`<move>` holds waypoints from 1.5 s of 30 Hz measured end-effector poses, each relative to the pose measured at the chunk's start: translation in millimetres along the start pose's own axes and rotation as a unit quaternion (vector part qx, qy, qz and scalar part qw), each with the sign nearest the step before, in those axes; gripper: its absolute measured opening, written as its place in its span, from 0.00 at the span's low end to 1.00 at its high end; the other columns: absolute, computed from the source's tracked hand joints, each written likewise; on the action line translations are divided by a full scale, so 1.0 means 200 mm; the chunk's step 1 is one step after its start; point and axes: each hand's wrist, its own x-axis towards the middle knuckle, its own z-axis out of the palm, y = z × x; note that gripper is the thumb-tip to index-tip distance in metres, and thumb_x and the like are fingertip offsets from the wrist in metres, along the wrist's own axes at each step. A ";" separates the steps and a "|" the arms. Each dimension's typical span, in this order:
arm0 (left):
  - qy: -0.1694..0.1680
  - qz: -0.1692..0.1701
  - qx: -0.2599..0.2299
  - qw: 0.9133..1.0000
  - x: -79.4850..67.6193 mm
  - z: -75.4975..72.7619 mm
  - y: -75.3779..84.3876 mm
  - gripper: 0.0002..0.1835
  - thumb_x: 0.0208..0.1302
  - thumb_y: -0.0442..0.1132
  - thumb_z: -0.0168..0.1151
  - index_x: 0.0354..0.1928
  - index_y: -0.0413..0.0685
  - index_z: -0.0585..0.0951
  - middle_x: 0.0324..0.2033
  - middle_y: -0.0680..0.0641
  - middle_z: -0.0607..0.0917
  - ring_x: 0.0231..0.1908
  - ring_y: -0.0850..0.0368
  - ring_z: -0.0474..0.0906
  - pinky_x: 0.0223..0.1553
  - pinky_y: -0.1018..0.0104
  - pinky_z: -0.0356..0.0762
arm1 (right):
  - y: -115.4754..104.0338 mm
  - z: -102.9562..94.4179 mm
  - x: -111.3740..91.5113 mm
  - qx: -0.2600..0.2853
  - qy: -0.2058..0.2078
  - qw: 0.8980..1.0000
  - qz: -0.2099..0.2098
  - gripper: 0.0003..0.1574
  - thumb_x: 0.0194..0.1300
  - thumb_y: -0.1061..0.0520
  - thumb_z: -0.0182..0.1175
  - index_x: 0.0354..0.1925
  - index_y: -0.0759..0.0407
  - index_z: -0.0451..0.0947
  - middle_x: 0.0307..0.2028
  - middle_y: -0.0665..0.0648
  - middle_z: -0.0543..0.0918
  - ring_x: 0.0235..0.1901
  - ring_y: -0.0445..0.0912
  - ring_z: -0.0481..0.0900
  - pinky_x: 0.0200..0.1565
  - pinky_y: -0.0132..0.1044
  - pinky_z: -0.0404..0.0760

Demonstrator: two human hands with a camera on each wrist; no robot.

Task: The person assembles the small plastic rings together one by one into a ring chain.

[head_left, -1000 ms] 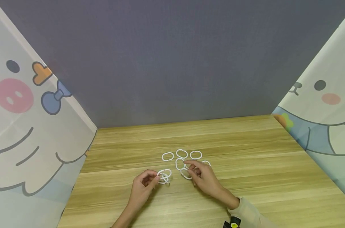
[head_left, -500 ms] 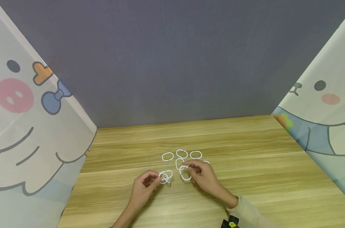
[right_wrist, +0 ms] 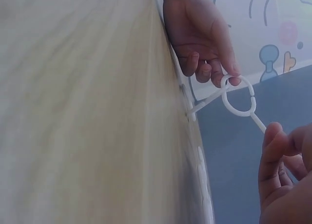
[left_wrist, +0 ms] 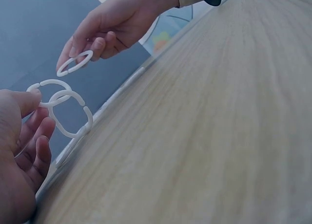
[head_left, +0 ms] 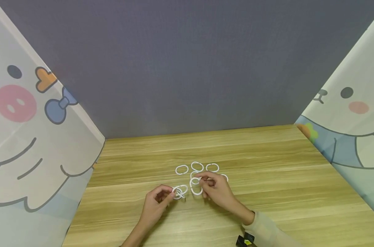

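Observation:
My left hand (head_left: 154, 203) pinches a white C-shaped plastic link between thumb and index finger. A second link (left_wrist: 91, 118) is hooked through it and hangs beside the fingertips, as the left wrist view shows. Across from it, my right hand (head_left: 219, 192) pinches a single white link (left_wrist: 78, 66) by one end, just to the right of the linked pair. Each link is an oval ring with a small gap in its side. In the right wrist view, the single link shows edge-on at the right fingertips (right_wrist: 273, 131), overlapping the joined links (right_wrist: 237, 113).
Several loose white links lie on the wooden table (head_left: 267, 154) beyond the hands, among them a left one (head_left: 182, 165), a middle one (head_left: 197, 162) and a right one (head_left: 212, 171). A grey panel (head_left: 193, 68) stands at the back, with cartoon-printed panels at both sides.
My right hand has picked up a link from the table and brought it left, toward the linked pair. The left hand has barely shifted and keeps its grip.

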 end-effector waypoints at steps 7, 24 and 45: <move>-0.003 0.003 0.000 1.000 0.00 0.00 0.00 0.03 0.73 0.26 0.71 0.44 0.37 0.88 0.36 0.35 0.90 0.31 0.57 0.84 0.28 0.68 0.84 | -0.02 0.03 0.01 0.031 -0.005 0.999 0.007 0.16 0.76 0.74 0.60 0.59 0.74 0.84 0.35 0.76 0.80 0.18 0.37 0.78 0.18 0.31 0.78; -0.016 0.011 0.004 1.000 0.00 -0.01 0.00 0.04 0.72 0.27 0.72 0.45 0.38 0.89 0.37 0.37 0.91 0.31 0.56 0.85 0.29 0.69 0.83 | -0.06 0.09 0.04 0.051 -0.013 0.998 0.029 0.17 0.76 0.72 0.60 0.60 0.76 0.82 0.36 0.75 0.81 0.20 0.37 0.79 0.21 0.30 0.80; -0.018 0.028 0.021 0.999 0.00 0.00 0.00 0.06 0.71 0.25 0.72 0.44 0.40 0.89 0.36 0.50 0.90 0.29 0.65 0.81 0.27 0.70 0.81 | -0.03 0.12 0.06 0.038 -0.022 0.998 0.033 0.14 0.76 0.71 0.62 0.56 0.73 0.85 0.35 0.73 0.81 0.20 0.37 0.79 0.21 0.29 0.79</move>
